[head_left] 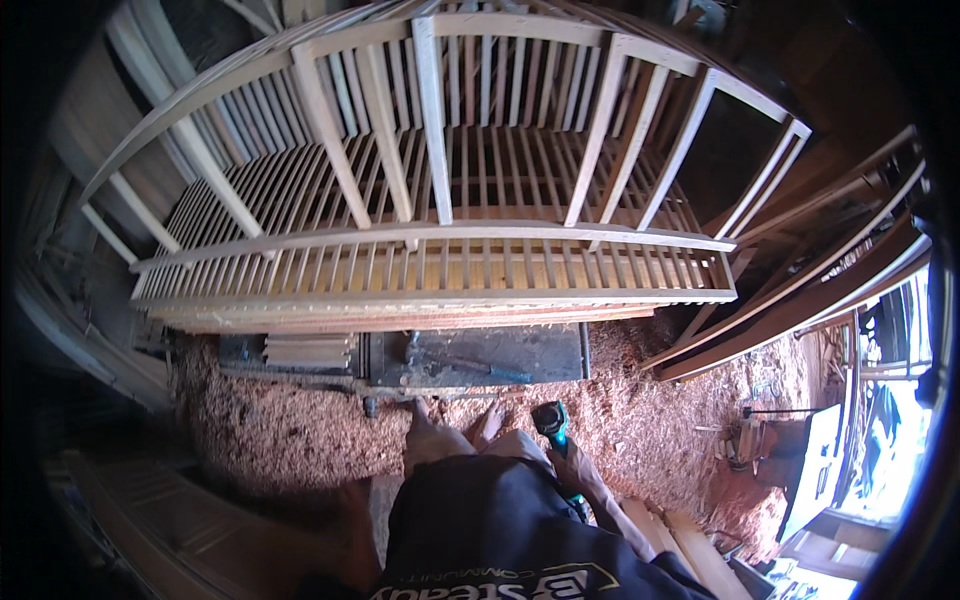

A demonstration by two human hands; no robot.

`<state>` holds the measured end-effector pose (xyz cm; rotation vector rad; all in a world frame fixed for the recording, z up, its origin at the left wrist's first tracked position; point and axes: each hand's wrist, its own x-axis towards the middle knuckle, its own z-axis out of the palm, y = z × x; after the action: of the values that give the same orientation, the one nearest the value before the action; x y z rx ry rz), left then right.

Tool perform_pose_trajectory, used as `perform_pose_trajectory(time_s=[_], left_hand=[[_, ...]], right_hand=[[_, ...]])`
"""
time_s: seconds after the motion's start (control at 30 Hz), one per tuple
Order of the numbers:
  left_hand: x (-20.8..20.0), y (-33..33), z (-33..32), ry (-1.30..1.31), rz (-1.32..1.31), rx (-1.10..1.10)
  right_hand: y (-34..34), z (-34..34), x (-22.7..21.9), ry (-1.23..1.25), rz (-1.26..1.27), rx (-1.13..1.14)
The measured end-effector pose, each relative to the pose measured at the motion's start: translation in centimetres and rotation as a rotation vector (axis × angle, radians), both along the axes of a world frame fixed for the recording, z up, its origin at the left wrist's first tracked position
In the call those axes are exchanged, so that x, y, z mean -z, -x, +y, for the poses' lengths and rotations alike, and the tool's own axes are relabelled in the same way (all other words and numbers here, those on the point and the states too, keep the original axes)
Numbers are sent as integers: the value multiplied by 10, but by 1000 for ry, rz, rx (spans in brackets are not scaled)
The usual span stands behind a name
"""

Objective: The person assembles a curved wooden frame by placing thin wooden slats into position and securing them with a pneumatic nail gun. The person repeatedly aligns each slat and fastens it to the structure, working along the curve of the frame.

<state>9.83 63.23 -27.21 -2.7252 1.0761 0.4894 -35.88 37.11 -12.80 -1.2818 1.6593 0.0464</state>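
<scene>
My right hand (569, 466) is closed around the grip of a teal and black handheld power tool (550, 420), held beside my right thigh. Its black head points away from me, above the wood shavings; its exact kind I cannot make out. My left hand (358, 505) is low by my left side, in deep shadow and blurred, so its fingers do not show. Ahead stands a large slatted wooden frame (440, 236) with upright posts and a curved top rail, touched by neither hand.
A dark low bench (540, 355) sits in front of the frame, with a hammer (490, 369) and several short wooden strips (308, 349) on it. Shavings (280, 435) cover the floor. Long boards (800, 270) lean at the right, and planks (690, 540) lie near my right side.
</scene>
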Motion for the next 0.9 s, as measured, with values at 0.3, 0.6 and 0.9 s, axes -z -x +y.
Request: perform_pose_trajectory(time_s=[0.3,0.6,0.9], left_hand=[[-129,88,-226,1203,970,-198],[-377,256,-600,1253,1176,527],[-362,296,-666,1287,1479,381]], right_hand=[[-22,-100,88,324,334,-90],[-18,-129,149,425,524,-300],[21,-130,192,518,457,-388]])
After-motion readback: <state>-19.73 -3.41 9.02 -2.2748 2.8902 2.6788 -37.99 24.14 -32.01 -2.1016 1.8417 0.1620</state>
